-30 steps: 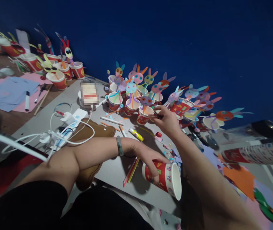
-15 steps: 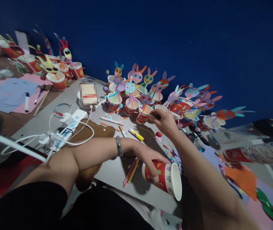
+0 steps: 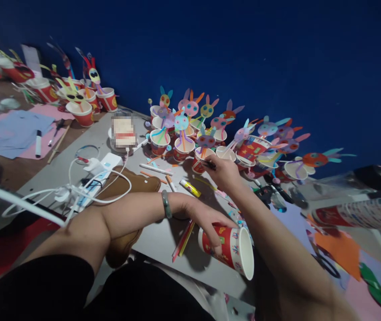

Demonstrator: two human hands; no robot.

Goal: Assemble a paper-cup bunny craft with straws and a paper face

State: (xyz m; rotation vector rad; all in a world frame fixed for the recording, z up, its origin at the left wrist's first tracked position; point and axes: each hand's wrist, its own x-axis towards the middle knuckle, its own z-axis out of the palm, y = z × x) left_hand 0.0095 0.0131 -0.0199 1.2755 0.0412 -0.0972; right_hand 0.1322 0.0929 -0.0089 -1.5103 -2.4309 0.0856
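Note:
In the head view, my left hand point(image 3: 210, 222) is closed around a red and white paper cup point(image 3: 228, 248), tipped on its side with its mouth toward the lower right. My right hand point(image 3: 223, 170) reaches forward among the decorated cups, fingers curled together at the right rim of a red paper cup point(image 3: 198, 166). Whatever lies between those fingers is hidden. From that cup rises a purple paper rabbit head point(image 3: 206, 141) with blue-grey ears. Beside it stands another cup with a light-blue rabbit point(image 3: 181, 121).
More rabbit cups line the blue wall. A power strip point(image 3: 101, 174) with looping white cables is at left. A yellow glue stick point(image 3: 190, 188), pens and paper scraps lie mid-table. Stacked cups point(image 3: 361, 211), orange paper point(image 3: 338, 252) and green-handled scissors point(image 3: 376, 287) are at right.
My right hand has moved slightly left and down, onto the rim of the purple rabbit's cup. That cup and its rabbit have shifted a little right. My left hand stays on its cup.

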